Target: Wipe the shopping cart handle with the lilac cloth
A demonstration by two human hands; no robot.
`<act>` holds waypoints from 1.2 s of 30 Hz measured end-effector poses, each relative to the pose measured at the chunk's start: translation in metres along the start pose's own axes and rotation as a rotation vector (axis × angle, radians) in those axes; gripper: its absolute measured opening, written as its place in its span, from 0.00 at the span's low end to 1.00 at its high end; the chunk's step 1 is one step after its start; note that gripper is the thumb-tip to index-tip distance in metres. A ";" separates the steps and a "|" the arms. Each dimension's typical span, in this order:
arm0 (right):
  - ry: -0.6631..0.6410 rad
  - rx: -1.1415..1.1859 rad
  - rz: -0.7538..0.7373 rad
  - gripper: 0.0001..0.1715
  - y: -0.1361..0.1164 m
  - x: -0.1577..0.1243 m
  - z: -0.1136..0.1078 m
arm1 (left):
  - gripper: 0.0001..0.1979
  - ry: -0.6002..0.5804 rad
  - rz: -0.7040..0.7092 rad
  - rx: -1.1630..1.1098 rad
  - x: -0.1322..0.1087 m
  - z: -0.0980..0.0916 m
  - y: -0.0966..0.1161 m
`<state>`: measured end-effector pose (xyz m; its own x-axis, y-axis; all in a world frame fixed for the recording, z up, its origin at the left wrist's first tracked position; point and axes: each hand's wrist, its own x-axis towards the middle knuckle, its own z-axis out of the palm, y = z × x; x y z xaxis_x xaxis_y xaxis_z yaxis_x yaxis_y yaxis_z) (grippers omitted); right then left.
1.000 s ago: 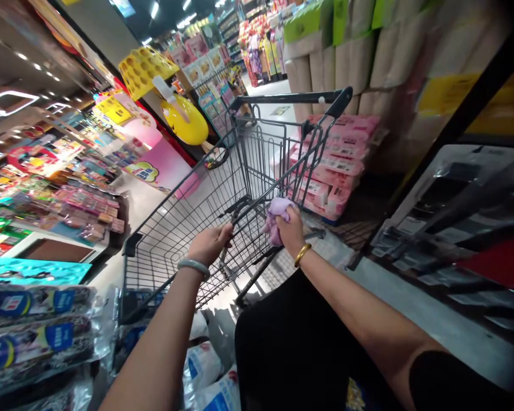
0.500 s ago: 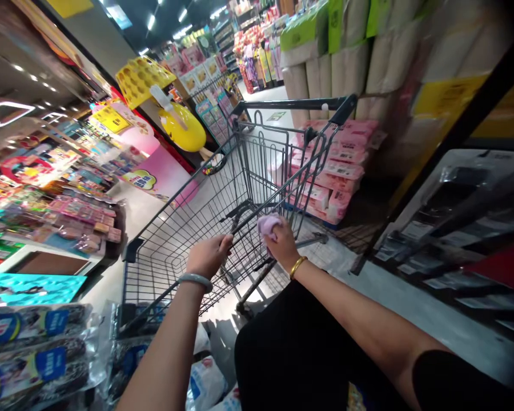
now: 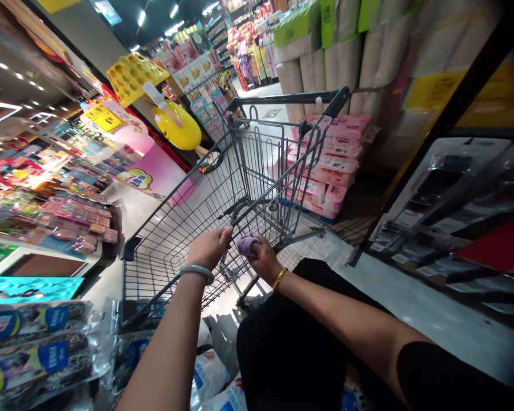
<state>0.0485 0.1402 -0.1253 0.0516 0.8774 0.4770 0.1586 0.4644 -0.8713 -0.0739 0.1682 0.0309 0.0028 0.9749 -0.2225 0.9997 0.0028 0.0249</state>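
A grey wire shopping cart [image 3: 278, 101] stands in front of me, tilted in the view, with bare mesh inside its basket. My left hand [image 3: 208, 248], with a pale bangle at the wrist, is closed on the cart's near top rail. My right hand [image 3: 265, 261], a gold bangle at its wrist, is closed on a bunched purple cloth [image 3: 248, 245]. The cloth is beside the near rail, just right of my left hand; whether it touches the wire I cannot tell.
Pink packs [image 3: 336, 165] are stacked behind the cart, below tall wrapped rolls [image 3: 340, 65]. Packaged goods hang on a rack [image 3: 437, 188] at right. Dark plastic-wrapped packs [image 3: 34, 362] lie at lower left. A pink display [image 3: 163, 171] stands across the aisle.
My right hand has moved left and slightly down with the purple cloth, closer to my left hand. My left hand stays on the rail. The view has shifted slightly.
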 end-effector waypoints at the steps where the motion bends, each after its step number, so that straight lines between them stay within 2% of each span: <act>1: 0.013 0.008 0.011 0.16 0.000 -0.003 0.001 | 0.32 0.007 0.003 0.008 0.000 0.001 -0.001; 5: 0.043 0.058 -0.018 0.17 -0.009 -0.003 0.008 | 0.34 0.069 0.029 0.086 0.001 0.004 -0.002; 11: 0.004 -0.042 0.155 0.11 0.001 -0.009 0.026 | 0.33 0.030 0.037 0.022 -0.002 0.003 0.001; 16: -0.001 -0.052 0.032 0.07 -0.011 -0.013 0.036 | 0.34 0.103 0.074 0.101 -0.003 0.006 -0.002; 22: -0.192 -0.156 -0.022 0.16 0.004 -0.024 0.042 | 0.34 0.082 0.071 0.053 -0.004 0.004 -0.004; 27: -0.233 -0.107 -0.010 0.15 0.017 -0.024 0.033 | 0.33 0.100 0.072 0.021 -0.003 0.002 -0.007; 30: -0.277 -0.077 0.023 0.14 0.035 -0.025 0.021 | 0.33 0.102 0.062 0.008 0.000 0.002 -0.008; 32: -0.231 -0.089 0.103 0.12 0.051 -0.025 0.012 | 0.33 0.097 0.054 0.011 0.002 0.003 -0.010; 36: -0.052 -0.096 0.250 0.07 0.070 -0.013 -0.003 | 0.33 0.105 0.043 0.032 0.006 0.004 -0.013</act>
<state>0.0615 0.1608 -0.1927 0.0503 0.9696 0.2394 0.2401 0.2210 -0.9453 -0.0870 0.1729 0.0255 0.0449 0.9919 -0.1184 0.9990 -0.0451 0.0007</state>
